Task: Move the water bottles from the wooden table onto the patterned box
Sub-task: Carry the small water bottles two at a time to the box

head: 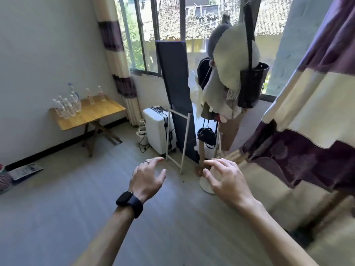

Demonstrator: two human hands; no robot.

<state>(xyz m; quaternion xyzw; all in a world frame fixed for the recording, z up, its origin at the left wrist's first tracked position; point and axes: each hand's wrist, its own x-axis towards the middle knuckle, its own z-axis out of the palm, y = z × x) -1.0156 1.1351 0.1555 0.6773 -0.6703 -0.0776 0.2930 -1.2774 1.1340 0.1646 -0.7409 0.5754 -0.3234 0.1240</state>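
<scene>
Water bottles (67, 107), about nine, stand on wooden table (92, 114); two hands empty.

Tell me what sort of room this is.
Probably a lived-in bedroom or spare room in a home: a white suitcase stands by the window, a coat stand is hung with bags and hats, and striped curtains hang at the sides.

Left hand (147, 176) and right hand (223, 177) reach forward, palms down, fingers spread, holding nothing.
</scene>
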